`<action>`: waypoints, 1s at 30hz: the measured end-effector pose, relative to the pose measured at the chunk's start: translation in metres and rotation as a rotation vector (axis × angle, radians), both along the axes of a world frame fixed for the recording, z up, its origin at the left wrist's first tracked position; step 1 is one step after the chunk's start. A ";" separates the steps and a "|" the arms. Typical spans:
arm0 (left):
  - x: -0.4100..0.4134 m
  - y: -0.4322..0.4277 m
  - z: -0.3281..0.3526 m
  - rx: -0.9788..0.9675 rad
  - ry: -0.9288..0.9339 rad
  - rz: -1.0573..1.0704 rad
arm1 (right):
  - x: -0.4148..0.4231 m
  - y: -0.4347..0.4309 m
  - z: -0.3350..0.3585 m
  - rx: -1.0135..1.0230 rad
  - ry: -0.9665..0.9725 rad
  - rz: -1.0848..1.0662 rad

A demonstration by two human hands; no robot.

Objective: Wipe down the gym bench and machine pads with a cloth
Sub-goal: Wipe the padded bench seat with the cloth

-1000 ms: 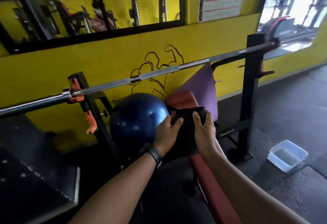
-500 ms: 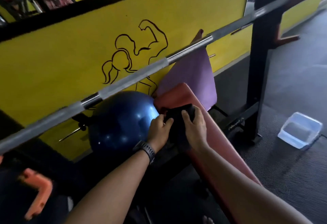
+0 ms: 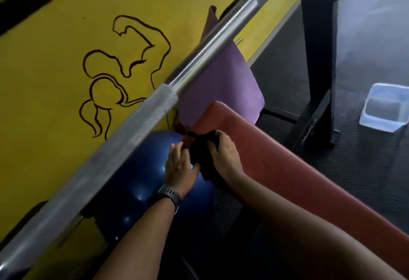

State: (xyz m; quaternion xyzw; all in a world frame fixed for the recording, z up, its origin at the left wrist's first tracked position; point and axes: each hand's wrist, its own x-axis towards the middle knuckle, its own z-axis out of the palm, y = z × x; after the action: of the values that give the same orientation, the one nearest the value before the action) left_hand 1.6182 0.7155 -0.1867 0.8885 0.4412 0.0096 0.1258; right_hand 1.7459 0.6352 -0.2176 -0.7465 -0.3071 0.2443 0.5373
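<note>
A red padded bench [image 3: 276,158] runs from the lower right up to the wall. At its far left edge lies a black cloth [image 3: 202,151], draped over the side of the pad. My right hand [image 3: 223,155] grips the cloth from the right, its fingers curled over the top. My left hand [image 3: 179,164], with a grey watch on the wrist, holds the cloth's left side; the thumb presses against the fabric. Both forearms reach in from the bottom of the view.
A steel barbell [image 3: 155,107] crosses diagonally close above my hands. A blue exercise ball [image 3: 141,180] sits left of the bench against the yellow wall. A purple mat [image 3: 223,85] leans behind the bench. A black rack post [image 3: 318,54] and a clear plastic tub [image 3: 385,109] stand at right.
My head has leaned in and down, so the barbell now sits much closer. Both hands have carried the cloth toward the bench's far left edge, still holding it.
</note>
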 end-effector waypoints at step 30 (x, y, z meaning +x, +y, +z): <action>0.001 0.082 -0.051 -0.032 0.081 -0.265 | -0.045 0.049 -0.058 -0.310 -0.583 -0.403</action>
State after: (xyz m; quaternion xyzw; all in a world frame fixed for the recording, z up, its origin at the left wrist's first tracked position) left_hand 1.6192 0.7979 -0.2374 0.9365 0.3249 -0.0498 0.1222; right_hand 1.7009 0.6842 -0.2757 -0.9025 -0.2533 -0.0450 0.3455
